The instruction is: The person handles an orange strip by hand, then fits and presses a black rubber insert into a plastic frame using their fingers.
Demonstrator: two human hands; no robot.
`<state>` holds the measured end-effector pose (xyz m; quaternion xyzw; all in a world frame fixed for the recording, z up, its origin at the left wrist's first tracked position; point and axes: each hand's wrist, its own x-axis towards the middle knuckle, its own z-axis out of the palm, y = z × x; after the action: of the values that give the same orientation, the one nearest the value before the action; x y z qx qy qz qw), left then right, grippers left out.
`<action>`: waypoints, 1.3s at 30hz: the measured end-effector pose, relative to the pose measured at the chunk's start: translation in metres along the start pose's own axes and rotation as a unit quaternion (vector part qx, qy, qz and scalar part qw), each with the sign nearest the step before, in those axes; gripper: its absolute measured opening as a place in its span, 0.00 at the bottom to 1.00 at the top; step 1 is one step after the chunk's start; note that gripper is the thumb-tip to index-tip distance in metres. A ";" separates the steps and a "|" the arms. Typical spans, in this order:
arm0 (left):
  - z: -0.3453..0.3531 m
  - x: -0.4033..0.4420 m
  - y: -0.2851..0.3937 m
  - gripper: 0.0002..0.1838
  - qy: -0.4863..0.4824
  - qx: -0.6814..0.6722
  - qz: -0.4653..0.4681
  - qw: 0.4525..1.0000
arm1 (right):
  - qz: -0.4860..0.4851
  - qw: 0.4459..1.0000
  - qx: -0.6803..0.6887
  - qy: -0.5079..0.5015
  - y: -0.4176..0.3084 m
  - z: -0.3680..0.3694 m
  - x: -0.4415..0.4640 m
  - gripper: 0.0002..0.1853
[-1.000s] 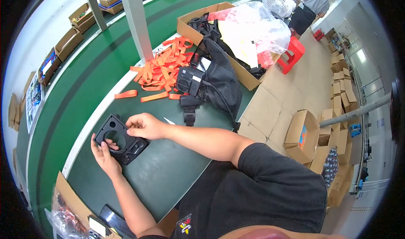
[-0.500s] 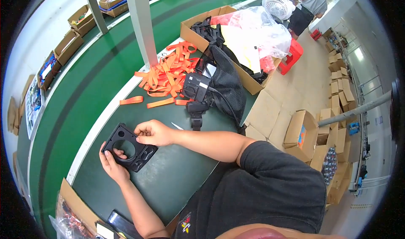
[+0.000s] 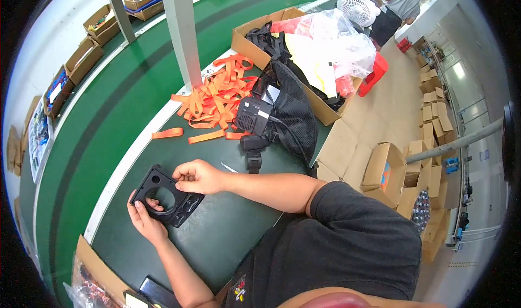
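A black plastic panel (image 3: 179, 200) with a large round hole, a small round hole and smaller oval openings is tilted above the dark green table. My left hand (image 3: 147, 221) is wrapped around its lower left edge, and some of its fingers show through the large hole. At the upper right edge, my right hand (image 3: 196, 177) has its thumb and fingers closed on the panel. Whether the right fingertips also pinch some small part is hidden. A thin white pointed object (image 3: 228, 167) lies on the table near my right wrist.
Orange straps (image 3: 217, 99) are heaped by the grey post (image 3: 182, 36). Beside them lie a black device (image 3: 253, 115) and a black mesh bag (image 3: 296, 112). An open carton (image 3: 320, 105) holds bags and black straps. Another person (image 3: 402, 6) stands far off. A dark phone-like object (image 3: 158, 290) lies near my left forearm.
The panel and both hands have shifted slightly downward in the view, along with nearby table items. My hold on the panel looks about the same.
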<state>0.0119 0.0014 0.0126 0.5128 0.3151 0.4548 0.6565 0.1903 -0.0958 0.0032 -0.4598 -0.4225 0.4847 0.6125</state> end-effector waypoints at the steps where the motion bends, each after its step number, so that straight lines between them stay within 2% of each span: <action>1: 0.000 0.000 0.000 0.15 0.000 0.000 -0.002 1.000 | -0.002 1.000 0.013 0.002 -0.002 0.000 0.000 0.06; 39: 0.000 0.001 -0.002 0.15 -0.017 0.002 0.015 1.000 | 0.016 1.000 0.022 0.014 -0.007 0.000 0.002 0.06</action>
<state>0.0125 0.0022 0.0105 0.5259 0.2971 0.4555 0.6539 0.1918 -0.0951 0.0104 -0.4596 -0.3954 0.4969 0.6209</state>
